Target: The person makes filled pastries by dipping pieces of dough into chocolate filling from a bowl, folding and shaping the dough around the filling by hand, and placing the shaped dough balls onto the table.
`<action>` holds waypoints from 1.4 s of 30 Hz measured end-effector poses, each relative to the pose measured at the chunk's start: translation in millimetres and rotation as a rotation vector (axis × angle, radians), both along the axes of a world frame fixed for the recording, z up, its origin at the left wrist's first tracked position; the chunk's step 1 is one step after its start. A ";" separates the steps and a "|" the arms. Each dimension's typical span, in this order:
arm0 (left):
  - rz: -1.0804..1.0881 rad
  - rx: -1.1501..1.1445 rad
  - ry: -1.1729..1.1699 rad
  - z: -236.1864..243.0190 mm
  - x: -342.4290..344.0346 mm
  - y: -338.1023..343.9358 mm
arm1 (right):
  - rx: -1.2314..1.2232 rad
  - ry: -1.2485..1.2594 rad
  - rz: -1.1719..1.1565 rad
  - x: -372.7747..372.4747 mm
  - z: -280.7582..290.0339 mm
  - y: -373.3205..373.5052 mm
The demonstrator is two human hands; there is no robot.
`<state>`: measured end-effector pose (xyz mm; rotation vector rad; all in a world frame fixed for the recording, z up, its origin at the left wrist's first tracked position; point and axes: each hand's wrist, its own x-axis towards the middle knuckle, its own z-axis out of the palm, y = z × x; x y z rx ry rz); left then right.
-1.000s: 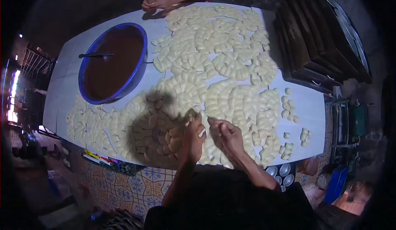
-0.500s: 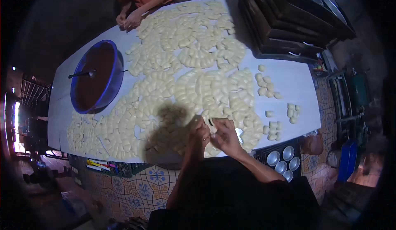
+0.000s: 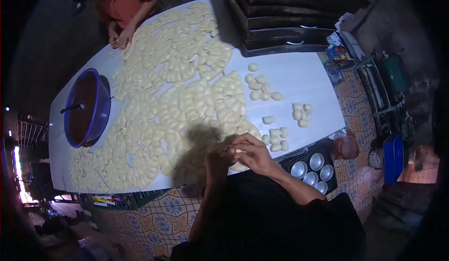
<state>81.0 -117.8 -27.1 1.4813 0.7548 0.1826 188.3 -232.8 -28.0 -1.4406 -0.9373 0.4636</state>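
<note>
My left hand (image 3: 219, 163) and my right hand (image 3: 255, 153) meet at the near edge of the table, fingers pinched together around a small piece of dough (image 3: 236, 152). My fingers cover most of it. Pale flattened dough pieces (image 3: 187, 103) spread over much of the white table (image 3: 299, 83), overlapping in rows, and a shadow falls on those beside my left hand. Small rounded dough lumps (image 3: 262, 85) sit in groups to the right. At the left stands a blue-purple basin (image 3: 106, 103) of brown filling (image 3: 80, 90), with a dark-handled utensil (image 3: 72, 107) in it.
Across the table a person in an orange shirt (image 3: 126, 3) works with both hands (image 3: 120, 39) at its far edge. Dark trays (image 3: 285, 32) are stacked at the back right. Round metal tins (image 3: 315, 162) rest in a dark tray beside me. A crate (image 3: 126, 200) stands below the near-left edge.
My view has turned, so the table contents appear farther left. My fingers have drawn closer around the dough; the dark spot that showed in it is now hidden.
</note>
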 end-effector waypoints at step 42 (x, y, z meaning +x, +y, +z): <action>0.454 0.198 -0.316 25.0 -32.6 72.5 | -0.183 0.154 -0.013 -39.6 38.4 122.7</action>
